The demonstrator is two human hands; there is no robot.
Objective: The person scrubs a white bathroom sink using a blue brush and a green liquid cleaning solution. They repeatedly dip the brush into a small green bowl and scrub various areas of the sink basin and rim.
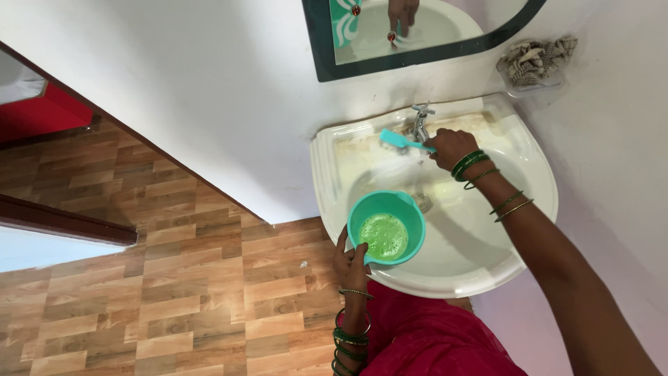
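Nearest the camera, a teal mug (386, 226) of frothy green liquid is gripped by the left hand (350, 261) at the front rim of the white washbasin (487, 264). Farther back, a teal brush (403, 141) is clenched in the right hand (451, 147), just beside the tap (419, 120), bristles held over the stained basin ledge.

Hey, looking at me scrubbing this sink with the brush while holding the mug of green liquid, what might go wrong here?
The left hand holds the teal mug of green foamy liquid over the front rim of the basin, so a tilt might spill it onto the wood-pattern floor. The right hand works the teal brush close to the tap, so it may knock against it or flick dirty water up at the mirror.
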